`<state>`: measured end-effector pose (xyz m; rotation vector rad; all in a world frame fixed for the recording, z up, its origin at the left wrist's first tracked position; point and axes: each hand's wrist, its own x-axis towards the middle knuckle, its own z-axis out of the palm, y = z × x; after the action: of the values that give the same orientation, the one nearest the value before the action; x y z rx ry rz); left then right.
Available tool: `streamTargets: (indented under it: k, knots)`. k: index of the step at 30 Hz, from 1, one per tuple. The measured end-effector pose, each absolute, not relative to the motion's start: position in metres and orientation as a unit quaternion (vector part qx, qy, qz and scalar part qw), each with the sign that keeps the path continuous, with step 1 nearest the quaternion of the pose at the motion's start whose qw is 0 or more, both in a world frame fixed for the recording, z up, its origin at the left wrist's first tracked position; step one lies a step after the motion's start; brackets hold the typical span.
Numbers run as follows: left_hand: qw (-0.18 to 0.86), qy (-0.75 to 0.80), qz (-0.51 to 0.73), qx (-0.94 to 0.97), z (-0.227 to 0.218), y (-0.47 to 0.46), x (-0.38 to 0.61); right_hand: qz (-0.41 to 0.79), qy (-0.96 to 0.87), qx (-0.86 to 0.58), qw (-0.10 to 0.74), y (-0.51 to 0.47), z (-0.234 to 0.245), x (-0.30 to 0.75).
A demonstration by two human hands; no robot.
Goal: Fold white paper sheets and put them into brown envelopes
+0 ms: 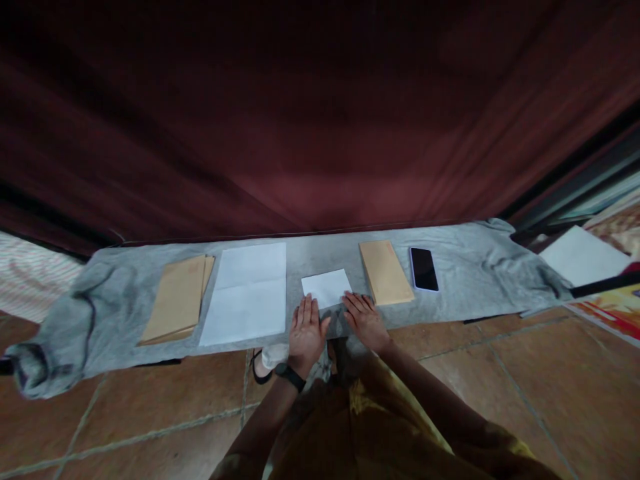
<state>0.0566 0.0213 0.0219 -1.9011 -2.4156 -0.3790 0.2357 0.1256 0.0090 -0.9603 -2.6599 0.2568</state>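
A small white folded sheet of paper [326,285] lies flat at the middle of the cloth. My left hand [306,331] rests at its lower left corner, fingers stretched out flat. On the lower right corner lie the fingertips of my right hand [367,321], its fingers extended too. Left of my hands is a larger white sheet [245,293] with a crease across it. Beyond that sits a stack of brown envelopes [175,297]. Another pile of brown envelopes [386,273] lies just right of the folded paper.
A smartphone [424,269] with a dark screen lies right of the envelopes. Grey cloth [480,273] covers the narrow bench, bunched at both ends. A dark red curtain [320,133] hangs behind it. Tiled floor [175,407] shows in front, and a white sheet [583,257] lies far right.
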Motion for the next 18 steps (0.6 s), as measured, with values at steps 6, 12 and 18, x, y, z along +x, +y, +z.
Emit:
streamTargets:
  k: [6,12,18]
  knots:
    - [-0.001,-0.797,-0.117,-0.593,0.021,0.047,0.044,0.113,-0.896,-0.390,0.179,0.134,0.014,0.219]
    - [0.000,-0.787,-0.155,-0.597,0.030,0.042,0.034,0.067,-0.898,-0.394,0.183,0.143,0.011,0.196]
    - [0.076,-0.848,-0.224,-0.475,0.051,-0.008,-0.072,0.054,-0.919,-0.348,0.176,0.137,-0.003,0.195]
